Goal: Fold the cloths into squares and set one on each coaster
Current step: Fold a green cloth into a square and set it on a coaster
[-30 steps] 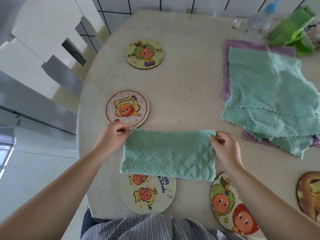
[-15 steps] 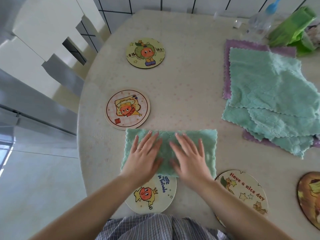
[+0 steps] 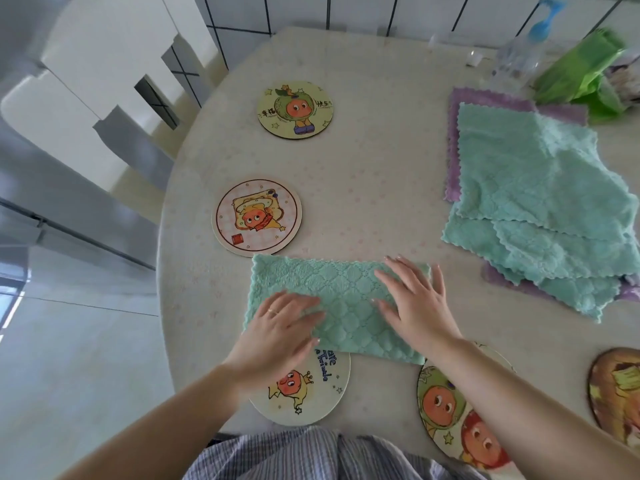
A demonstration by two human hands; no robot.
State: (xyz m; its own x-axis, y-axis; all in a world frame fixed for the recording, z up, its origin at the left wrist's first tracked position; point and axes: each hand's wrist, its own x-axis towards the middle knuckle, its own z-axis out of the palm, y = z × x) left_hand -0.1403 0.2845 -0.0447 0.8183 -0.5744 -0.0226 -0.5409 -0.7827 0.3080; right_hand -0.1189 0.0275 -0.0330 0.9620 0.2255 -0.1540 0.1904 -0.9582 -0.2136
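Item: my left hand (image 3: pixel 280 332) and right hand (image 3: pixel 412 303), both flat and spread, holding nothing, press the half-folded green cloth (image 3: pixel 337 306) on the bench (image 3: pixel 381 174), apparently to set the crease, beside the pink-rimmed coaster (image 3: pixel 257 216).

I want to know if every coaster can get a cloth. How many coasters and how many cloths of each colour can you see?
Coasters: 5, first one
Green cloths: 4 that I can tell apart, one folded under the hands, the rest piled
Purple cloths: at least 1, mostly covered
Total: 10
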